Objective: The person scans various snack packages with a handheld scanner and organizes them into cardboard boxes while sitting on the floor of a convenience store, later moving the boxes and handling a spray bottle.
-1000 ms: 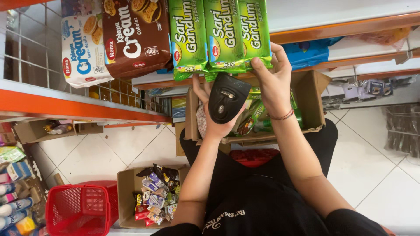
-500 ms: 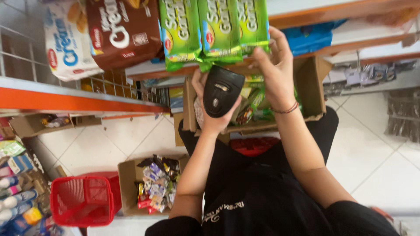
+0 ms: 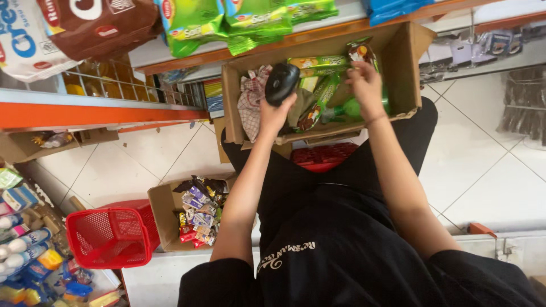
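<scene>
scanner [image 3: 282, 83], black, in our left hand [image 3: 274, 113] closed grip, long axis up-right; right hand [image 3: 365, 85] grips packet [image 3: 360, 53] in cardboard box [image 3: 410, 62].

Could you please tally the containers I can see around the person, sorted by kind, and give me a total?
Cardboard boxes: 2, the open box on the lap and the floor box of small packets
Red plastic baskets: 2, one beside the floor box and one partly hidden under the lap box
Total: 4
</scene>
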